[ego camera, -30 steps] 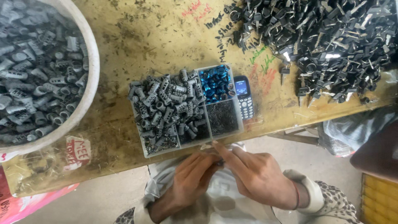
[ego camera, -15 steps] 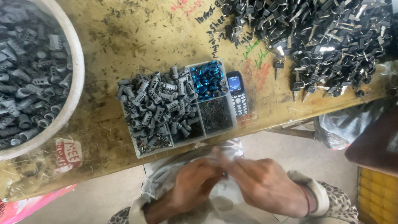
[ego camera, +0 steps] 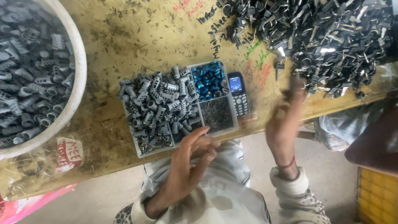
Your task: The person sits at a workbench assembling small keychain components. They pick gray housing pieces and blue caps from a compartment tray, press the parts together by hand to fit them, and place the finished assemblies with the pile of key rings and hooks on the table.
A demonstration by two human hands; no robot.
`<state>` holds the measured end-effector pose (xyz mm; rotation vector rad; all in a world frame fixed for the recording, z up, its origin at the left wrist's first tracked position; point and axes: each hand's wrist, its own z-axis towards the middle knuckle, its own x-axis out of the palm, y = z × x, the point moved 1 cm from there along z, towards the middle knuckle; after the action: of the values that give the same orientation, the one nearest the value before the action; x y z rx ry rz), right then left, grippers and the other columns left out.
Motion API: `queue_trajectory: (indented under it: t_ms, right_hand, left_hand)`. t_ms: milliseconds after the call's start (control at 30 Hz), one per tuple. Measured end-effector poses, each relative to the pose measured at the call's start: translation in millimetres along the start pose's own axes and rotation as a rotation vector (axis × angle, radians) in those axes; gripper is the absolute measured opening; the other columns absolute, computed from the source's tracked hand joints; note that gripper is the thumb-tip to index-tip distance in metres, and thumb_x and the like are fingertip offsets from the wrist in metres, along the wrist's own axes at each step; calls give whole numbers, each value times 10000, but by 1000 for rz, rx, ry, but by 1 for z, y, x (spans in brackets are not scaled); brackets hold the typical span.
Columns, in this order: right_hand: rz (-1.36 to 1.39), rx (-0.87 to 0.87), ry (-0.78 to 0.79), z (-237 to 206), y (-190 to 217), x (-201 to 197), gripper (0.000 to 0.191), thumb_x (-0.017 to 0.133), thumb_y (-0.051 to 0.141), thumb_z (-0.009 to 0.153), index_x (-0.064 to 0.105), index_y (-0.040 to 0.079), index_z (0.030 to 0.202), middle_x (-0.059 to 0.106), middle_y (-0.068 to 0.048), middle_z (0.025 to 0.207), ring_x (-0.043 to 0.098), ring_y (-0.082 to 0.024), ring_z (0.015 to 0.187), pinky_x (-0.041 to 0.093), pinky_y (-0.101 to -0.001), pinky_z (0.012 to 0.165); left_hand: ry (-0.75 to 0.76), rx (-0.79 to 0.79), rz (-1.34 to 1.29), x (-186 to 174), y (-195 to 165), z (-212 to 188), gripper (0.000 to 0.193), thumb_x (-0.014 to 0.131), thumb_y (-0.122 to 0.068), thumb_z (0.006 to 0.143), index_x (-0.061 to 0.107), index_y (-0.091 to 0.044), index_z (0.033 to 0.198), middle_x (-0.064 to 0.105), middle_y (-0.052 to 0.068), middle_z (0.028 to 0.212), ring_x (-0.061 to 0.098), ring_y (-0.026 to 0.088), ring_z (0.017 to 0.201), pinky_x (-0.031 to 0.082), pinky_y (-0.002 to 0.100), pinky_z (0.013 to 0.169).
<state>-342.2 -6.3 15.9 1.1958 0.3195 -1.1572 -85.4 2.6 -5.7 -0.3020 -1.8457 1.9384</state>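
The left hand stayed at the near edge of the divided tray, fingers curled just beside the grey slotted cylinders; whether it pinched anything could not be told. A moment earlier both hands had worked together close to the lap. Now the right hand had swung away to the right, blurred, fingers loosely open and holding nothing visible, toward the heap of dark metal parts at the far right. That suggested one piece was finished with and another being sought. The mobile phone lay beside the tray.

Grey cylinders, blue rings
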Motion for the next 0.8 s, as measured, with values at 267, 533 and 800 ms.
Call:
queue_trajectory:
  t_ms: [267,533,800]
  right_hand:
    - [-136,201,-16,108,-113,-25,345,567,272,1089,508,115,1391,609,-160,1334,540,-305,1126,488,-487,842]
    - [-554,-113,198,182,-173,12,758,852,443,1004,421,123,1539,354,-251,1539,388,-456,1453,435,-628,1187]
    - [-223,-342,139,111,-130,3,625,692,345,1108,389,136,1613,426,-226,1552,446,-441,1439,439,-624,1188]
  left_hand:
    - [110,-81,130,-8,0,6,338,634,0,1004,590,-31,1338,761,126,1025,786,195,967,665,309,826]
    - [43,-167,128,-22,-18,-13,196,658,-8,976,702,-19,1166,759,106,1024,775,153,908,626,255,707]
    - [139,-122,205,-52,-3,-6,157,662,-35,975,708,-48,1124,754,88,1043,758,147,867,664,249,689]
